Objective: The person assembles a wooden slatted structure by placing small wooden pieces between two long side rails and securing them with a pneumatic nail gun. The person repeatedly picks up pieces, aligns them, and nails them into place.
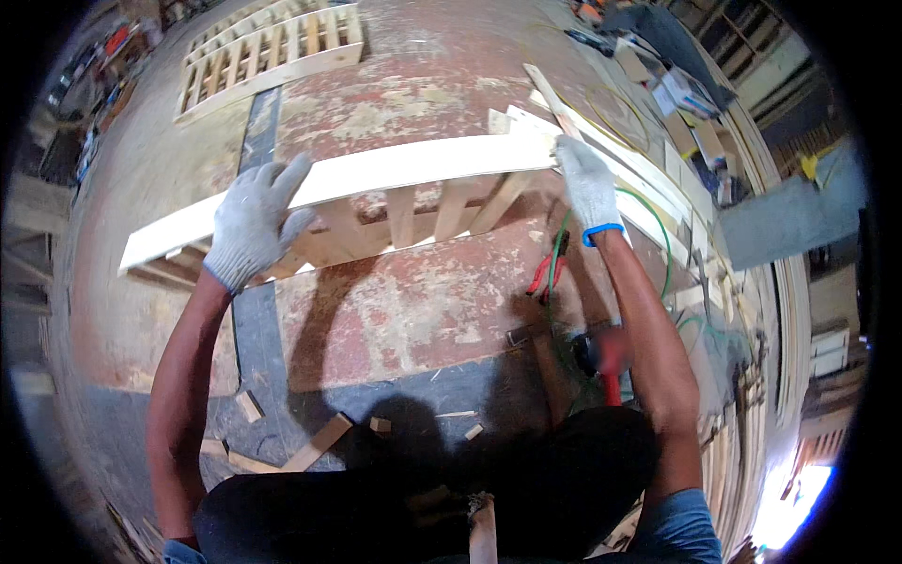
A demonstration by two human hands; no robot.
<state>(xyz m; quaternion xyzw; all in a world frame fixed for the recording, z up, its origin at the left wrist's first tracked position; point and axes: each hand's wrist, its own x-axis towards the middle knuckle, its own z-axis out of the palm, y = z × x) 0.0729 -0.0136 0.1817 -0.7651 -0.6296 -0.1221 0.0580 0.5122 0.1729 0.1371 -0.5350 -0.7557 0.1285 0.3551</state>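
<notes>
A slatted wooden frame stands on its edge in front of me, its pale long board uppermost and its slats slanting below. My left hand, in a light grey knit glove, grips the top board left of its middle, fingers over the far side. At the board's right end my right hand, gloved with a blue cuff, is closed around the corner. Below the right hand lie red-handled pliers. Beside my right forearm is a red and black tool, partly blurred, near a green hose.
Another slatted frame lies at the far left on the worn red floor. Long wooden strips are piled at the right, with cardboard boxes beyond. Wood offcuts lie near my knees. A wooden handle sticks up between my legs.
</notes>
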